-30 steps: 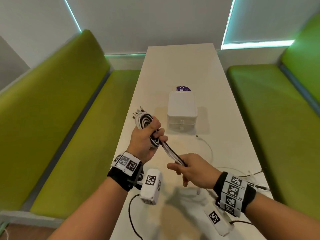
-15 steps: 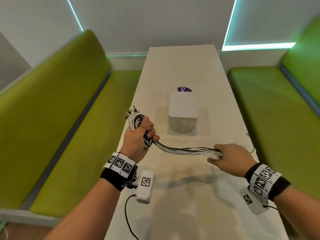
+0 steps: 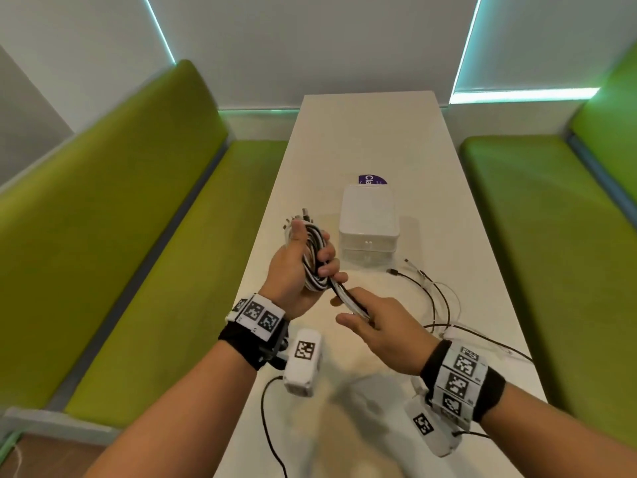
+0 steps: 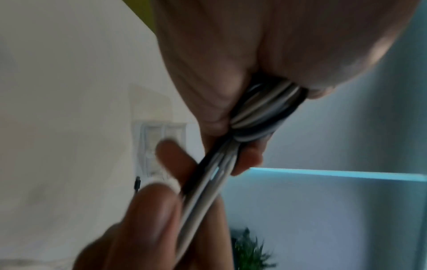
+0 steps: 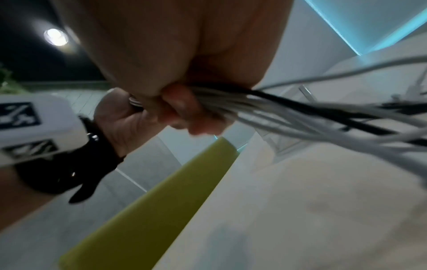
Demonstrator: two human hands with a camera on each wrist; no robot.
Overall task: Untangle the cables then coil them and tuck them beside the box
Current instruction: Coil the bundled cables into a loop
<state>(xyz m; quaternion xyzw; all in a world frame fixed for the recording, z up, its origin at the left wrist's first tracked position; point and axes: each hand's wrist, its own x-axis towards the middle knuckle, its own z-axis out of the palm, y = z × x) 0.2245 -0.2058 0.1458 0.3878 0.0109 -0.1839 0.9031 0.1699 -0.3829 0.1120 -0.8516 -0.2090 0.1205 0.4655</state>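
A coil of black and white cables [image 3: 312, 258] sits in the left hand [image 3: 296, 270], fingers curled round the loops, plug ends poking out above the thumb. A straight run of the same bundle leads down into the right hand [image 3: 379, 326] — its fingers closed round the strands. The loose tails trail right across the table [image 3: 362, 132], ending near the white box [image 3: 368, 222].

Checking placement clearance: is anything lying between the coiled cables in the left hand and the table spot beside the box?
Nothing visible. The coil in the left hand hangs left of the box; the table there looks bare.
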